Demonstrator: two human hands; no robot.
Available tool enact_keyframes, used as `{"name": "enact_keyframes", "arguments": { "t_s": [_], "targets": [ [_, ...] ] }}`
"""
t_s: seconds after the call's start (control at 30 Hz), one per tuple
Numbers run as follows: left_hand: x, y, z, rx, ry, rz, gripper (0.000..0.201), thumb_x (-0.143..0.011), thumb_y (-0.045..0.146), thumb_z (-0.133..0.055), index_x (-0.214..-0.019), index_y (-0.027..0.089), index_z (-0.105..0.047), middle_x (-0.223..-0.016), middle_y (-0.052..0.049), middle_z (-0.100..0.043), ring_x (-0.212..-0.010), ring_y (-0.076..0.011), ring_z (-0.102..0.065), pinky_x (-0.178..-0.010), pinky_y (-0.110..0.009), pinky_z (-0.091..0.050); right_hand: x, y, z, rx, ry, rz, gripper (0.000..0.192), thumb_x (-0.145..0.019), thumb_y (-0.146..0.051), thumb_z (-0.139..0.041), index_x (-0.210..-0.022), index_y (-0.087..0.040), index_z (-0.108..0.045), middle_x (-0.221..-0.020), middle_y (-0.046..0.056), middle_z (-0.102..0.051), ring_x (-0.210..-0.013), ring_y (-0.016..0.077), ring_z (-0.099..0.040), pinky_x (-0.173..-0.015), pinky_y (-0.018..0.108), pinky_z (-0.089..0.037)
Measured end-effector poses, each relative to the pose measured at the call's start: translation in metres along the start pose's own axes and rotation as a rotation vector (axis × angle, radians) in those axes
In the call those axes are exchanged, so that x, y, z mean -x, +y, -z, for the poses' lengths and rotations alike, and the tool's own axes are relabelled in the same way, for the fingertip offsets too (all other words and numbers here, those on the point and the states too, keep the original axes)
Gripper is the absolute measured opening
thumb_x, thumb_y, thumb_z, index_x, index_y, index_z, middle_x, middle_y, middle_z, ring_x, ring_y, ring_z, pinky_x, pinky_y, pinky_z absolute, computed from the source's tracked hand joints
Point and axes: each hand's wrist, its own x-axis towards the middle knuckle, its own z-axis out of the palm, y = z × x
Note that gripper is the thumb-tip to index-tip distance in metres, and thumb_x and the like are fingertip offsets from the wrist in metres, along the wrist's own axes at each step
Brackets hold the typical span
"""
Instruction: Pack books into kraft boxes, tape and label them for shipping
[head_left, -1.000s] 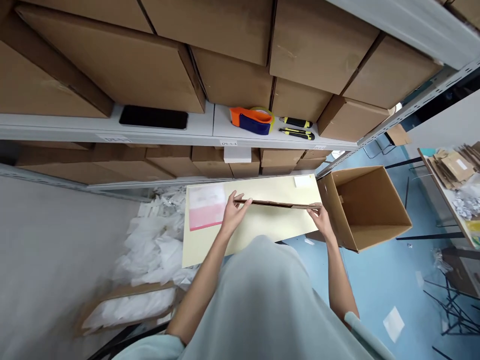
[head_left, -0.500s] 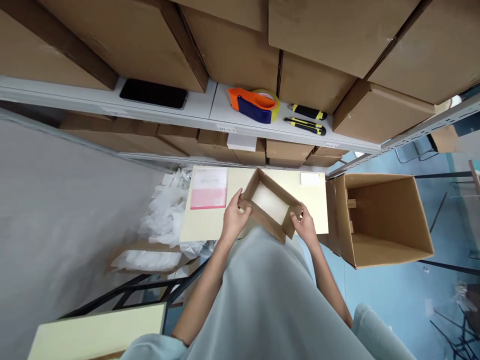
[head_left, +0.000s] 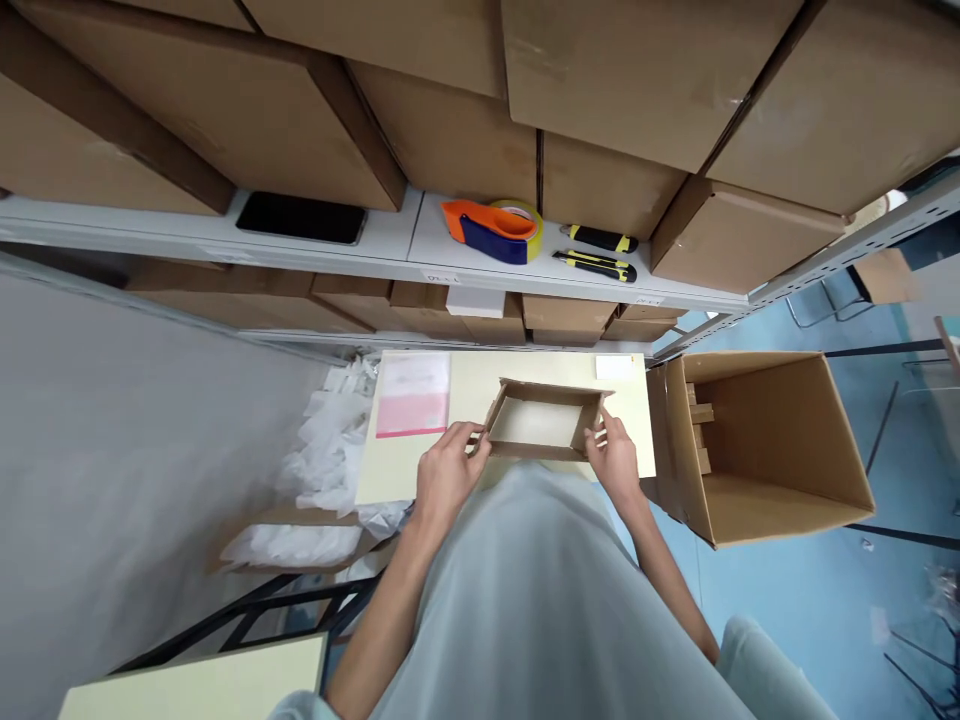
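Holding a small cardboard box squared open just above the worktop: left hand has its grip on one end, right hand on the other, bracing the walls.

Both forearms reach forward, the left hand and right hand facing each other, fingers curled in grip.
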Motion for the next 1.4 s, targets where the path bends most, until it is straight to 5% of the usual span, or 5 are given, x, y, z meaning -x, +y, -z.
{"name": "enact_keyframes", "arguments": {
  "t_s": [0.33,0.53,0.7,0.9,1.4],
  "targets": [
    [0.017,-0.022,-0.027,0.103,-0.259,-0.242,0.047,-0.102,0.059,-0.072,-0.137,0.027,-0.075,-0.138,-0.011,-0.079,-0.129,-0.0343,-0.073,-0.108,-0.046,-0.061,-0.002,0.013,-0.008,0.063,-0.313,0.230,0.086,-0.083,-0.071,-0.090,-0.150,-0.022,-0.071,-0.170,0.018,-0.055,-0.165,0.0436,-0.042,-0.132,0.064,-0.043],
    [-0.008,-0.029,-0.038,0.006,-0.168,-0.149,0.065,-0.103,0.052,-0.071,-0.159,0.022,-0.058,-0.140,-0.018,-0.074,-0.112,-0.0344,-0.079,-0.090,-0.041,-0.065,-0.010,0.015,-0.021,0.054,-0.026,0.158,0.052,-0.105,-0.056,-0.070,-0.144,-0.021,-0.072,-0.137,0.020,-0.077,-0.134,0.0397,-0.071,-0.119,0.062,-0.054],
    [-0.036,-0.019,-0.039,-0.024,-0.027,-0.268,0.085,-0.100,0.032,-0.073,-0.174,0.020,-0.034,-0.169,-0.027,-0.046,-0.147,-0.0410,-0.060,-0.110,-0.051,-0.060,-0.019,0.009,-0.036,0.124,0.291,0.087,0.078,-0.107,-0.039,-0.058,-0.176,-0.013,-0.031,-0.170,0.030,-0.043,-0.156,0.0415,-0.050,-0.122,0.062,-0.052],
    [-0.034,-0.028,-0.036,-0.016,-0.074,-0.343,0.023,-0.109,0.031,-0.056,-0.125,0.024,-0.072,-0.126,-0.015,-0.070,-0.120,-0.0330,-0.069,-0.103,-0.048,-0.060,-0.011,0.021,-0.036,0.173,0.230,0.193,0.036,-0.110,-0.041,-0.055,-0.134,-0.021,-0.074,-0.162,0.021,-0.055,-0.157,0.0379,-0.049,-0.127,0.062,-0.047],
    [-0.021,-0.039,-0.070,0.404,-0.079,0.120,0.021,-0.099,0.042,-0.069,-0.107,0.023,-0.076,-0.115,-0.008,-0.066,-0.096,-0.0233,-0.074,-0.094,-0.040,-0.064,0.005,0.027,-0.031,-0.041,0.218,-0.175,0.049,-0.108,-0.066,-0.043,-0.109,-0.025,-0.072,-0.099,0.011,-0.083,-0.092,0.0313,-0.082,-0.075,0.035,-0.056]
  ]
}}
